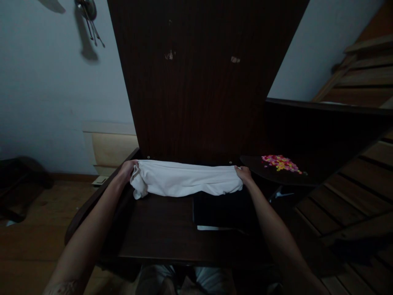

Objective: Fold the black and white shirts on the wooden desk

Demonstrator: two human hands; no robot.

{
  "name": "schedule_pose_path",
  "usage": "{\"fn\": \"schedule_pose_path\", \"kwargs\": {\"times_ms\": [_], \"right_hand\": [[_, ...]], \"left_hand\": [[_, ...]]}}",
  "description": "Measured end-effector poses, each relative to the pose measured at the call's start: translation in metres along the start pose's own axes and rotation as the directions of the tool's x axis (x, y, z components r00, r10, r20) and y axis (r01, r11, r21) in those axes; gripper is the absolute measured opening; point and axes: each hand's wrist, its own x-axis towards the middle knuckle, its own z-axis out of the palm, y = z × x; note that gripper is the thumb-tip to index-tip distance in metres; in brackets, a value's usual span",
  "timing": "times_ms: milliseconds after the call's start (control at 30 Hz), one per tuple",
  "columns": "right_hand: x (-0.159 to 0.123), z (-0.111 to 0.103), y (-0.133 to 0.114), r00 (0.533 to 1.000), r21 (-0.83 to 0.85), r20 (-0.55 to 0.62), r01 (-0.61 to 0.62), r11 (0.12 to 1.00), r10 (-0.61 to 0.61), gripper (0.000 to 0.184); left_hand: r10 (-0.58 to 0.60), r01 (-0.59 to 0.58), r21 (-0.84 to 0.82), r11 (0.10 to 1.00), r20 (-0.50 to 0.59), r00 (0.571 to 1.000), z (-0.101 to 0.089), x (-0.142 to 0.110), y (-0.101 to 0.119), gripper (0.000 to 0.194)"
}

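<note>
black slab [221, 211] on worktop [159, 243], near right edge. beyond it, cloth [187, 178] stretched along back edge, left hand [127, 169] gripping left end, right hand [244, 174] gripping right end. looks like straightening; next move probably calls for even tension.

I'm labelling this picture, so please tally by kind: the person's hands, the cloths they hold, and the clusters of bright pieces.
Hands: 2 (left hand, right hand)
Cloths: 1 (white cloth)
Clusters: 1 (bright pieces, too small to count singly)
Total: 4
</note>
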Motion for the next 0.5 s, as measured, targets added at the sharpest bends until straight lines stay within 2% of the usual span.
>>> {"fn": "schedule_pose_path", "kwargs": {"times_ms": [133, 200, 300, 367, 500], "right_hand": [[-0.002, 0.006, 0.005, 0.999, 0.083, 0.002, -0.041, 0.996, 0.041, 0.025], [-0.004, 0.007, 0.008, 0.999, 0.145, 0.021, -0.045, 0.988, 0.042, 0.025], [-0.007, 0.006, 0.011, 0.996, 0.244, 0.081, -0.043, 0.969, 0.024, 0.028], [-0.009, 0.004, 0.014, 0.988, 0.332, 0.156, -0.059, 0.942, 0.007, 0.028], [-0.014, -0.004, 0.021, 0.92, 0.544, 0.391, -0.259, 0.798, 0.032, 0.017]], "left_hand": [[0.152, -0.147, 0.087, 0.985, -0.054, 0.987, 0.005, -0.001, -0.005, 0.041], [0.184, -0.178, 0.082, 0.981, -0.073, 0.98, 0.01, -0.003, -0.01, 0.047], [0.109, -0.111, -0.015, 0.994, -0.091, 0.99, 0.016, -0.006, -0.017, 0.043], [0.049, -0.054, -0.095, 0.994, -0.054, 0.997, 0.018, -0.008, -0.02, 0.036], [-0.07, 0.084, -0.209, 0.974, 0.074, 0.995, 0.021, -0.01, -0.022, 0.039]]}}
